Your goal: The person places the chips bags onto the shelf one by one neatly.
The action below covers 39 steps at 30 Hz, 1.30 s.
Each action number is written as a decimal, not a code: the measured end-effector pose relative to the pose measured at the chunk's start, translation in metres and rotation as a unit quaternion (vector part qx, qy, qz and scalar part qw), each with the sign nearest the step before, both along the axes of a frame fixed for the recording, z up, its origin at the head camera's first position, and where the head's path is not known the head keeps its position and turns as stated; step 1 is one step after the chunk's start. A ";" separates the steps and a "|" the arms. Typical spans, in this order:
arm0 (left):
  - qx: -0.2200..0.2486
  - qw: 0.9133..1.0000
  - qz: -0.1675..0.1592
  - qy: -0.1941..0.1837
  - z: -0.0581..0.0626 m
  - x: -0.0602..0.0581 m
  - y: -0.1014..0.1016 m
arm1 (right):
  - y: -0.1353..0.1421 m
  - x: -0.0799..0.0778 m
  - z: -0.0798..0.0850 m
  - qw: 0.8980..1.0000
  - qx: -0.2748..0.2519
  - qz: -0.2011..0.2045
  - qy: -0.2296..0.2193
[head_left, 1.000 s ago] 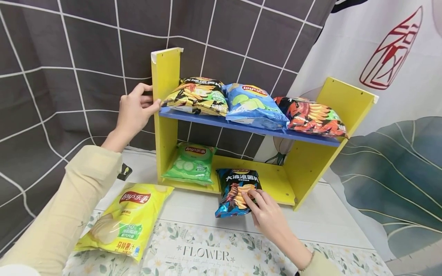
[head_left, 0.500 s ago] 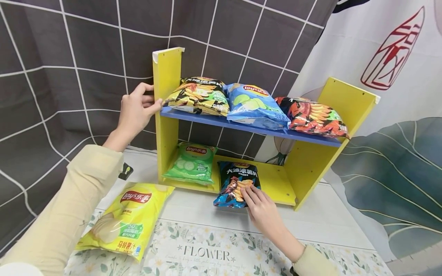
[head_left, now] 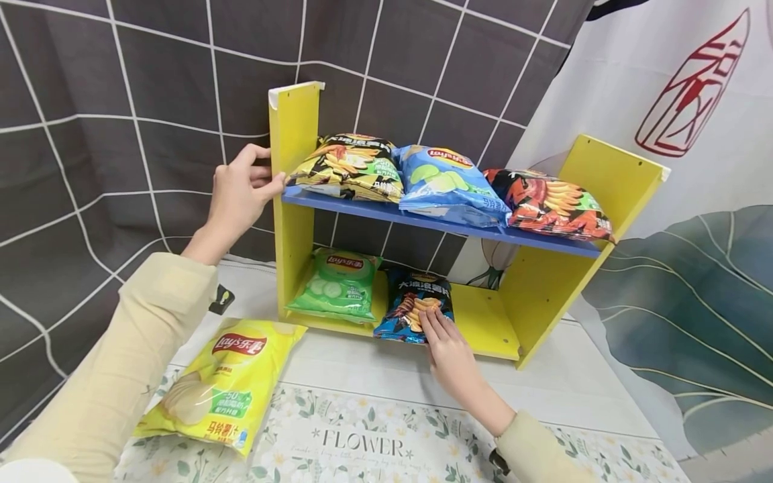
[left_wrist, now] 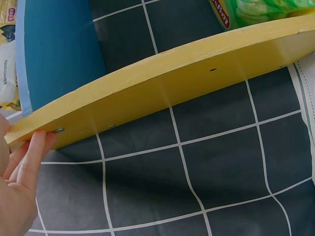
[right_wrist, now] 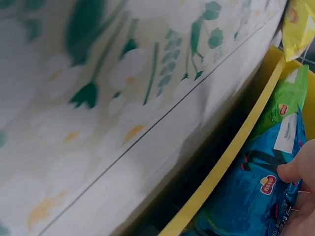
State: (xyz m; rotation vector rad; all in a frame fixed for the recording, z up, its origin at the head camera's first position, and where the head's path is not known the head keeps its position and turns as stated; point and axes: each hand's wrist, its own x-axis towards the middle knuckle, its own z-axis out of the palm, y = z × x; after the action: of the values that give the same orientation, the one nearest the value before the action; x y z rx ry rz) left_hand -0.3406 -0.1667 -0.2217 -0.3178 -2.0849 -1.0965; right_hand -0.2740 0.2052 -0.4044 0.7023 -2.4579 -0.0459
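My left hand (head_left: pixel 238 194) grips the yellow side panel (head_left: pixel 294 134) of a small two-level shelf, thumb at its front edge. In the left wrist view, fingers (left_wrist: pixel 30 164) lie against that panel's outer face. My right hand (head_left: pixel 449 352) holds a dark blue bag of chips (head_left: pixel 417 302) by its lower right part, on the lower level. Its fingers lie on the printed front; the right wrist view shows the thumb (right_wrist: pixel 291 171) on the back. Beside it on the left sits a green bag of chips (head_left: pixel 338 285).
On the blue upper board (head_left: pixel 447 226) lie a black-and-yellow bag of chips (head_left: pixel 350 168), a light blue one (head_left: pixel 449 184) and a red one (head_left: pixel 552 204). A large yellow bag of chips (head_left: pixel 223 382) lies on the flowered table cover (head_left: pixel 362 429), front left.
The right hand has moved the dark blue bag back and up, from overhanging the front edge onto the lower level. The left hand stays on the side panel.
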 end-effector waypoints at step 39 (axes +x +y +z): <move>0.001 1.000 0.004 -0.005 -0.001 0.000 0.000 | -0.011 -0.026 -0.013 0.996 -0.011 -0.051 -0.077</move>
State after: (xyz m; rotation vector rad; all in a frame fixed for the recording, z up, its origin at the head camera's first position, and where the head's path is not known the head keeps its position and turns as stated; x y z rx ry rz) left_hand -0.3404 -0.1662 -0.2226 -0.3028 -2.0914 -1.0972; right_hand -0.3004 0.1942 -0.4170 0.5893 -2.6360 -0.0051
